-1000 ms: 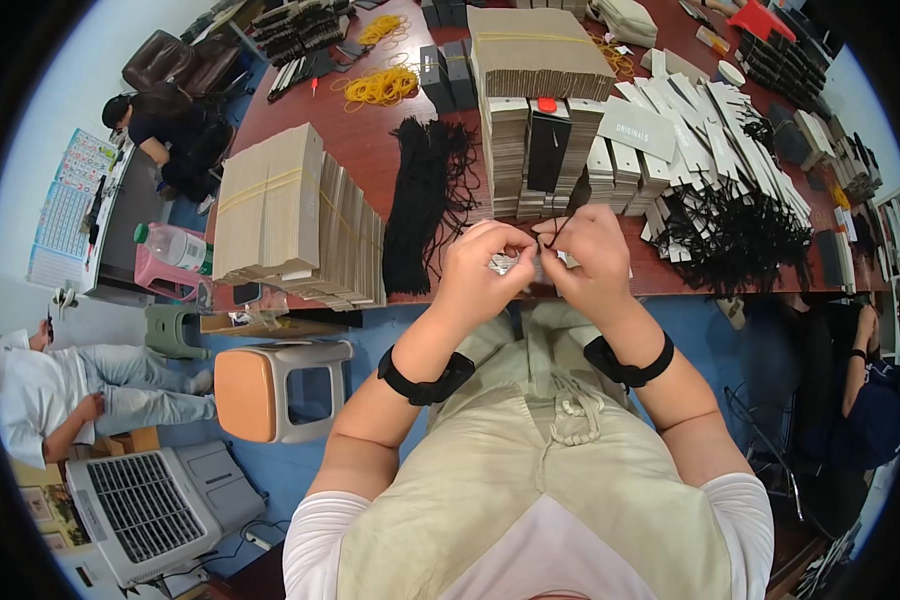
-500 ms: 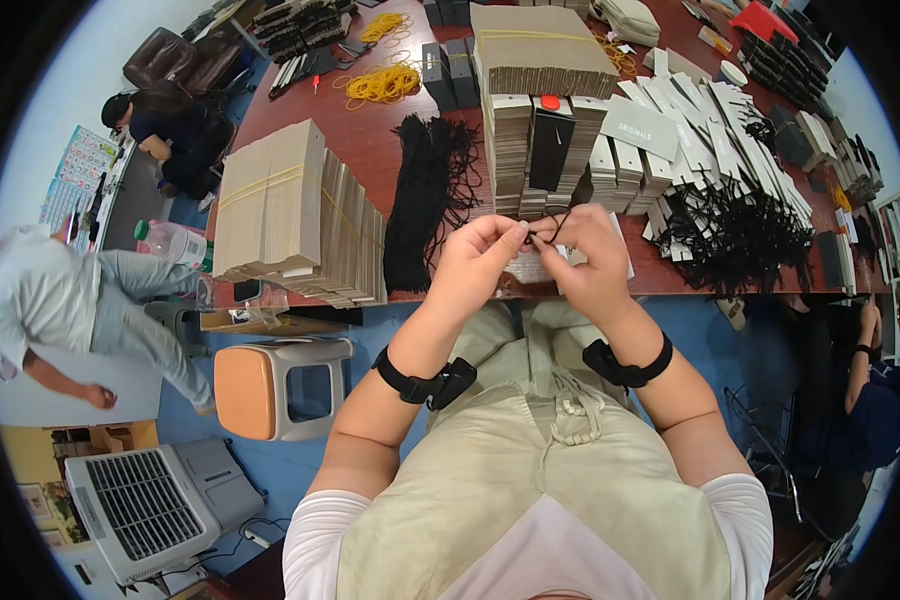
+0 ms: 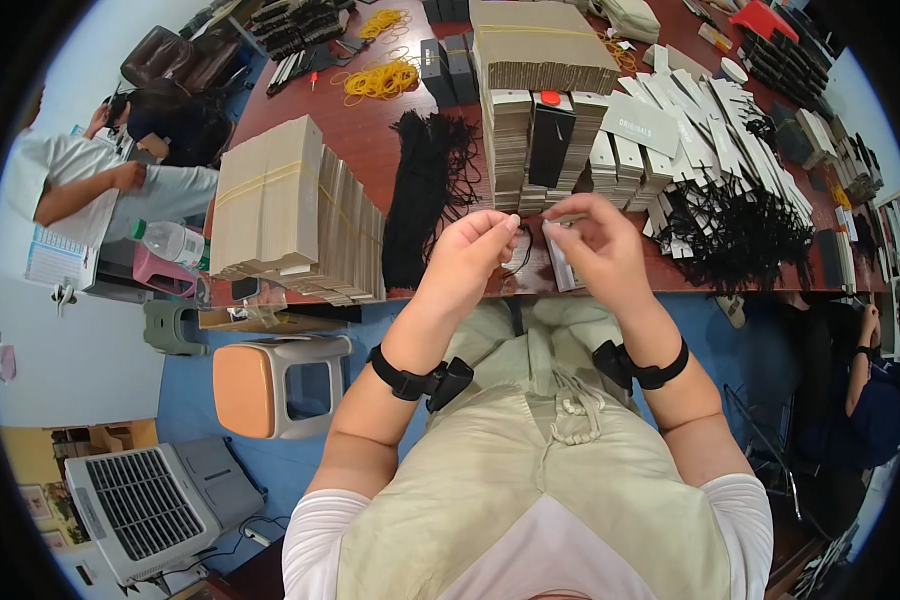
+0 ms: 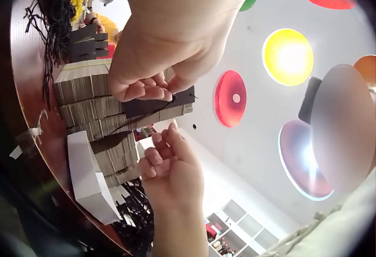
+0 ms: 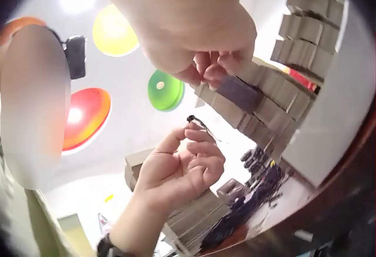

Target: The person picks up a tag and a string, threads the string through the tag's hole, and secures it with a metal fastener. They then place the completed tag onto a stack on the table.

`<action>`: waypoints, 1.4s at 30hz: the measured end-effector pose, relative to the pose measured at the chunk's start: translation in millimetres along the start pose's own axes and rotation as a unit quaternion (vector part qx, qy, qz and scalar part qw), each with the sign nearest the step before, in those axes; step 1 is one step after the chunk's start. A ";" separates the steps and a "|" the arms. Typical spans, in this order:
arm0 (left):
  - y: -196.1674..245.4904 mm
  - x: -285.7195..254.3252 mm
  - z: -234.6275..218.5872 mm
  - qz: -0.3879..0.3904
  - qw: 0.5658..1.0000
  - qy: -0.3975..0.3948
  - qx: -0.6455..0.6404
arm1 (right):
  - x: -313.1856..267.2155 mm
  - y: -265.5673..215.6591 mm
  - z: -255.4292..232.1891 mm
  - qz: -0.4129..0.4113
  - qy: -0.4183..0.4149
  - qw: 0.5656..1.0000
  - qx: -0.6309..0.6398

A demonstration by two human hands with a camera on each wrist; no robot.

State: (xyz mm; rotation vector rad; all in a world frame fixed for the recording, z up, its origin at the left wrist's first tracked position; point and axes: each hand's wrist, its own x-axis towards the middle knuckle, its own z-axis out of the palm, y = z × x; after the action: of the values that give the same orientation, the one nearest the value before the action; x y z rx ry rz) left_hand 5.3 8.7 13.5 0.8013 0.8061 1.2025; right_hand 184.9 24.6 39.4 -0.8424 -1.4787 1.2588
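Note:
The left hand point(image 3: 468, 255) pinches a black cord point(image 3: 521, 250) between thumb and forefinger, above the table's front edge. In the right wrist view the left hand point(image 5: 179, 169) has a small dark knot of the cord point(image 5: 191, 118) above its fingertips. Apart from it, the right hand point(image 3: 603, 250) has loosely bent fingers and holds nothing that shows. A white box point(image 3: 562, 258) lies under the right hand. In the left wrist view the right hand point(image 4: 175, 177) is below the left hand point(image 4: 170, 45), palm turned up. A bundle of black cords point(image 3: 422, 195) lies to the left.
Banded cardboard stacks point(image 3: 270, 205) stand at the left, with taller stacks point(image 3: 545, 50) behind the hands. White tags point(image 3: 685, 130) and tangled black cords point(image 3: 735, 235) spread at the right. A stool point(image 3: 250, 390) is on the floor. One person point(image 3: 100, 175) stands beyond the table's left side.
The right hand has let go of the cord and moved right, away from the left hand. The cord now hangs from the left hand. A person at the left has moved towards the back.

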 end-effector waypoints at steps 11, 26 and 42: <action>7.3 -3.1 -1.6 -0.005 0.999 -0.024 0.045 | 17.3 11.3 -7.0 0.253 -0.176 0.939 0.150; 5.6 -2.1 -1.4 0.020 0.999 0.025 -0.001 | 17.7 22.3 0.2 -0.046 -0.112 0.989 -0.090; 9.6 -9.5 0.2 0.118 0.988 -0.055 0.079 | 17.3 -11.0 -7.1 0.216 -0.214 0.934 0.186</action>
State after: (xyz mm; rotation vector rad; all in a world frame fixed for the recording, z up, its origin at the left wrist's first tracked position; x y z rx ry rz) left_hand -0.6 1.0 22.9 1.1090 0.7377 1.3020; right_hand 187.8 40.4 54.1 -0.6810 -1.3471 2.0839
